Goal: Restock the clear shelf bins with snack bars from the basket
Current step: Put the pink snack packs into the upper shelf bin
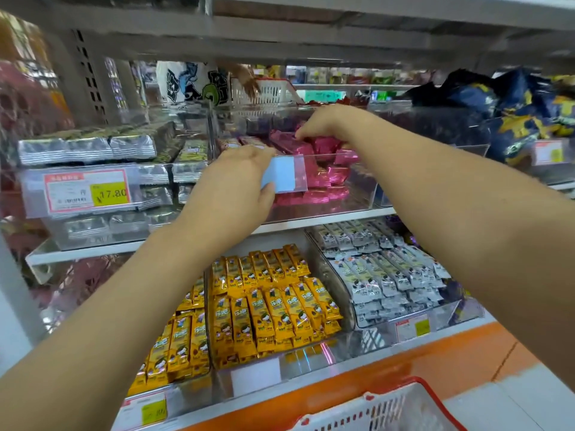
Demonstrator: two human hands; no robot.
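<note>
right hand [323, 124] is nearer: its fingers [303, 132] curl round the pink snack bars [325, 177] directly beneath, inside the clear bin [357, 194]. left hand [231, 181] grips its front wall.

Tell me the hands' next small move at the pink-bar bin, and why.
Probably let the right hand set its pink bars onto the pile and withdraw toward the basket. It grips bars inside the clear bin, which the left hand holds at the front wall; the bin shows room above the pile.
</note>
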